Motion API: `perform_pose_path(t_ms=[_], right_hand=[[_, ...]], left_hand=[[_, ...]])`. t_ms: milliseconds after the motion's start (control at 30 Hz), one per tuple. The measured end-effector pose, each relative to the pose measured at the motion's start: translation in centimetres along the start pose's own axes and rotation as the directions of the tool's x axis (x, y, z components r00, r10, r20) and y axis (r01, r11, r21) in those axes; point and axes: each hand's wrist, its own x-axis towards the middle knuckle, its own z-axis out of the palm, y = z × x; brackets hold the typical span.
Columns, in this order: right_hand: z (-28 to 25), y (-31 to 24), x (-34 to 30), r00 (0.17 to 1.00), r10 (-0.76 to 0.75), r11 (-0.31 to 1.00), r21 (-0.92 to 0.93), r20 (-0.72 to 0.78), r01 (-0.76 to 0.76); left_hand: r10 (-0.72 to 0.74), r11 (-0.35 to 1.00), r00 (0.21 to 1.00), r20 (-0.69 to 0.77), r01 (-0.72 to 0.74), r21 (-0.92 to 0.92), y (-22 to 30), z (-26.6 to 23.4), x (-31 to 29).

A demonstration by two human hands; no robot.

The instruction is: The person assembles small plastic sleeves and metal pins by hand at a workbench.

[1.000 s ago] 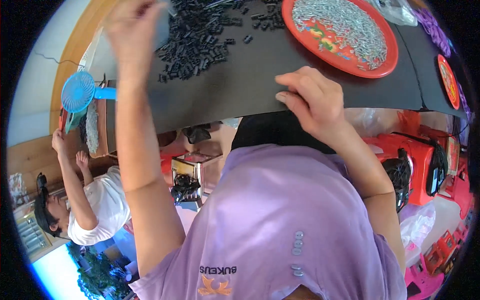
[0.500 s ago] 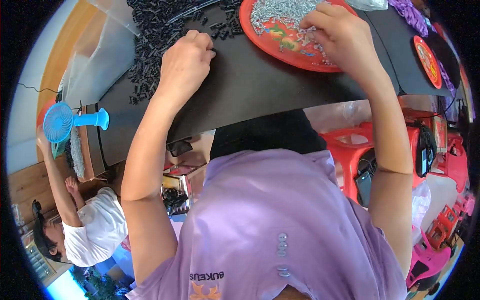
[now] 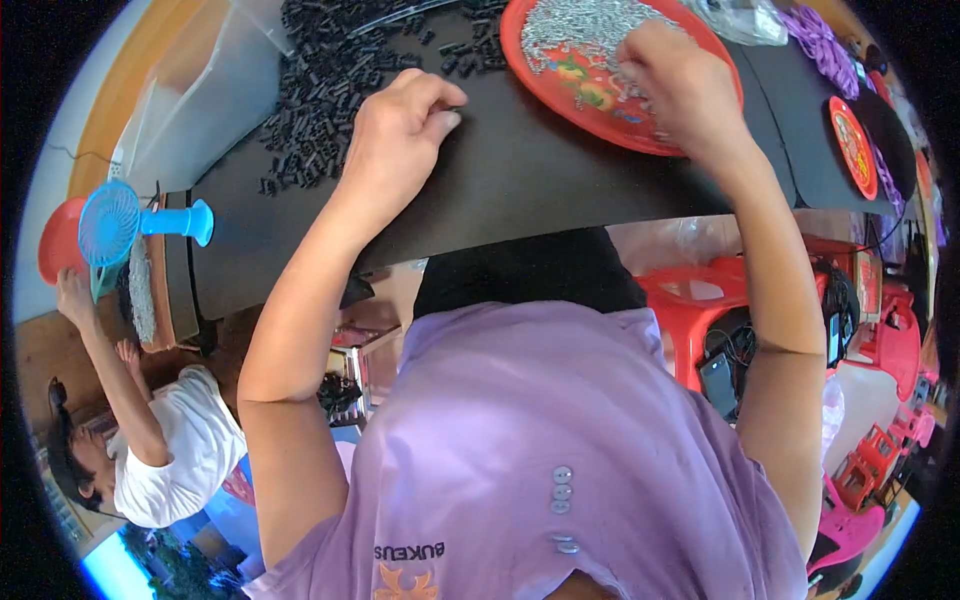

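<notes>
On the dark table, my left hand (image 3: pixel 393 130) is bent with its thumb and index finger close together, just right of a heap of small black plastic pieces (image 3: pixel 320 125). Whatever those fingers pinch, if anything, is too small to make out. My right hand (image 3: pixel 690 92) hangs over a round red plate (image 3: pixel 560 112) with a coloured picture on its bottom. Small silvery springs (image 3: pixel 575 28) are piled on the plate's far side, with a few scattered nearer. The right fingers are curled together at the pile's edge; what lies between them is hidden.
A clear plastic bin (image 3: pixel 215 100) stands left of the black pieces, with a blue fan (image 3: pixel 112 224) nearby. A co-worker (image 3: pixel 180 440) reaches toward another red plate (image 3: pixel 60 240). Purple cord (image 3: pixel 822 45), a clear bag (image 3: pixel 740 20) and a smaller red plate (image 3: pixel 852 148) lie right.
The view has shifted a little. My left hand has moved slightly right, its thumb and index finger now showing. My right hand stays over the springs. The co-worker's arm has moved slightly.
</notes>
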Motion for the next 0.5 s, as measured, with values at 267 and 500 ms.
perform_pose_path(t_ms=[267,500], right_hand=[[2.3,-9.1,0.1,0.920,0.379,0.420,0.867,0.100,-0.267],[6.2,-13.0,0.7,0.895,0.412,0.138,0.960,0.169,-0.245]], left_hand=[[-0.509,0.175,0.820,0.262,0.396,-0.901,2.5,-1.1,-1.4],[-0.450,-0.194,0.824,0.344,0.285,-0.939,1.9,-0.9,-4.0]])
